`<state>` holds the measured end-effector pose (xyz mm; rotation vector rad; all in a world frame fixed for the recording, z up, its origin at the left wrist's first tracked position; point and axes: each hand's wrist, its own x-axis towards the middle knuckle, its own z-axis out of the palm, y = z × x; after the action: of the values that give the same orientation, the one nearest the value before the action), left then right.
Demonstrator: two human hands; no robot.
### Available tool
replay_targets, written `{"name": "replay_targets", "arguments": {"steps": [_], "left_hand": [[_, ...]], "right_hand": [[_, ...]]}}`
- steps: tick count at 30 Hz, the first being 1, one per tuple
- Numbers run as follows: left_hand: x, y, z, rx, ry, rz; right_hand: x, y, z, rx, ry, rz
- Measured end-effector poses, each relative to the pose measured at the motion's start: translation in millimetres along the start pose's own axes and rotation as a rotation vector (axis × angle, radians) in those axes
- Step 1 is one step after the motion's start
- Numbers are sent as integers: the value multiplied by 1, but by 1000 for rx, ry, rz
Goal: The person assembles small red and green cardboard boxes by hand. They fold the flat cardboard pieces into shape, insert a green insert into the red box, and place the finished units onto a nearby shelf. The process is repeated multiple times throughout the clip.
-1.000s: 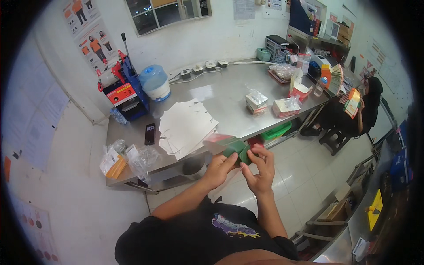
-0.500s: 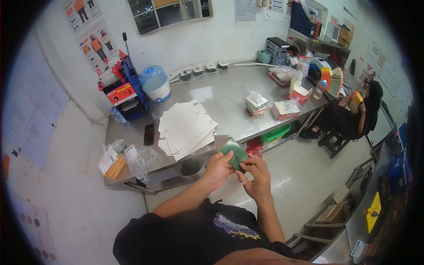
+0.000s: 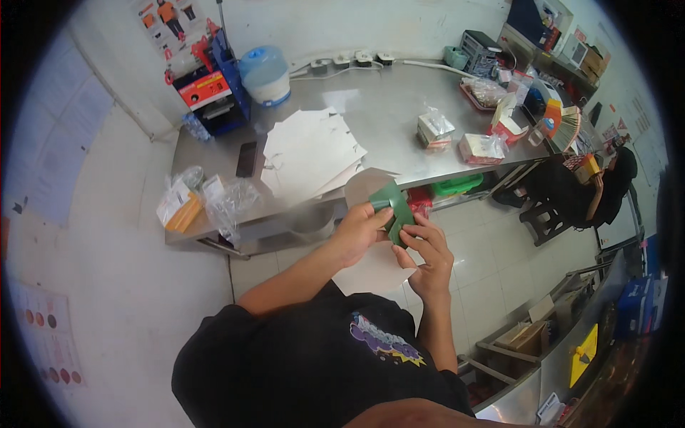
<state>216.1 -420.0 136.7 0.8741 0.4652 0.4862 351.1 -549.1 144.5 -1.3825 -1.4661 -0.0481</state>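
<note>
A piece of folded paperboard with a glossy green face (image 3: 404, 212) is in front of my body, just off the table's near edge. My left hand (image 3: 359, 232) grips its left side, thumb pressed on the green face. From the right, my right hand (image 3: 430, 258) pinches the lower green flap with bent fingers. A pale panel (image 3: 362, 187) sticks out above the hands, and another pale panel (image 3: 374, 272) hangs below them. Both look like parts of the same piece, though my fingers hide the joins. A stack of flat white die-cut sheets (image 3: 310, 153) lies on the table beyond.
On the steel table (image 3: 371, 93) are a phone (image 3: 246, 160), plastic bags (image 3: 227, 203), a blue-lidded tub (image 3: 265, 76), a blue-and-red machine (image 3: 207, 93) and wrapped packs (image 3: 436, 130). A seated person in black (image 3: 606, 189) is at the right. Shelving (image 3: 524, 342) stands at lower right.
My view has shifted, so the table sits higher in it. The green flap is now bent up more from the piece, and a pale panel shows below my hands.
</note>
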Motion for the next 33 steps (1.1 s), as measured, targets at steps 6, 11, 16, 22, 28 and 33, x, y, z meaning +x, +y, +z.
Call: {"name": "replay_targets", "arguments": {"steps": [6,11,16,22,28,33], "left_hand": [[-11,4,-10,7,105,-25],[-10,-12,-17,-122,93,-6],[-12,-11,-3,147,149,26],[-21,21,-27,1332,-364,-119],[-19,6,-29,1432,-367,-77],[-16,-23,-30,1467,-238,465]], "right_hand": [[-4,3,6,96,-136,-4],[-12,5,37,-25,48,74],[-15,10,35,-67,-48,178],[-3,11,-7,180,4,327],[-29,24,9,51,-536,335],[-38,23,31,-232,-513,390]]}}
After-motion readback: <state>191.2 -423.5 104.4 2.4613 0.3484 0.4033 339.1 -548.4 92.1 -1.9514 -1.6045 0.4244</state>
